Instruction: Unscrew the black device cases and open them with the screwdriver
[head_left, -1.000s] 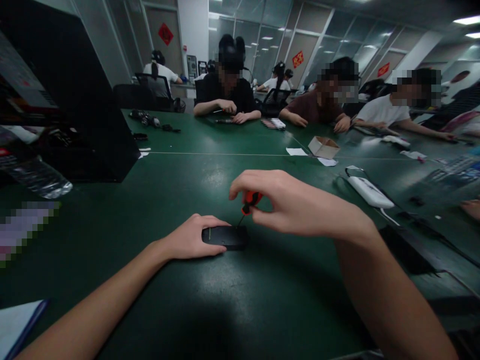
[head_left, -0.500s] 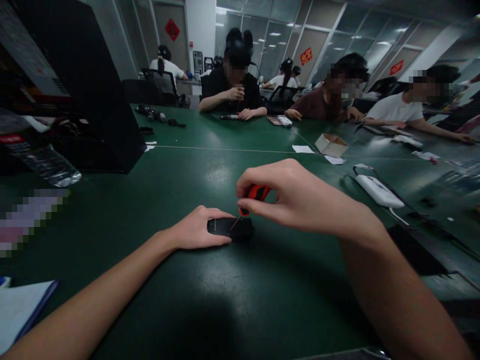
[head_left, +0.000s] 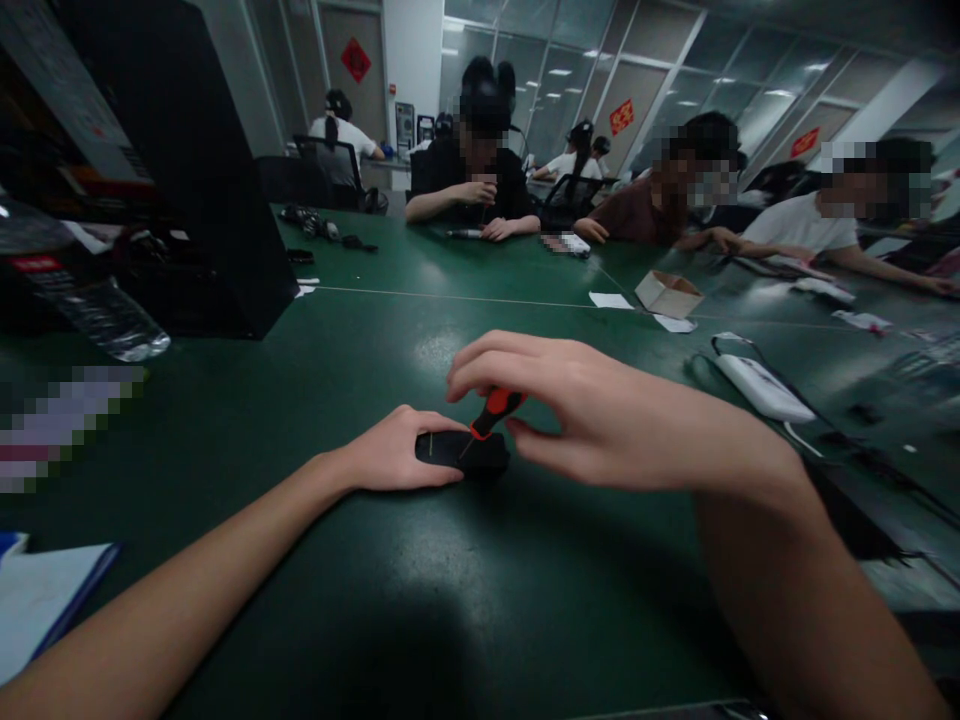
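Note:
A black oblong device (head_left: 484, 455) lies on the green table, with the thumb and fingers of my left hand (head_left: 394, 450) gripping its left end from both sides. The tip of a red and black screwdriver (head_left: 495, 412) rests on the middle of the device, its handle tilted up to the right. Around that handle is my right hand (head_left: 577, 410), its fingers bent over the top and its thumb spread away below. The palm side of the right hand is partly hidden.
A black case (head_left: 225, 180) and a plastic bottle (head_left: 97, 290) stand at the left. A small open box (head_left: 667, 294) and a white power strip (head_left: 761, 385) lie to the right. People sit across the green table (head_left: 360, 350).
The thumb of my right hand has moved off the screwdriver and its fingers have loosened and spread. The screwdriver handle shows more. My left hand stays on the device.

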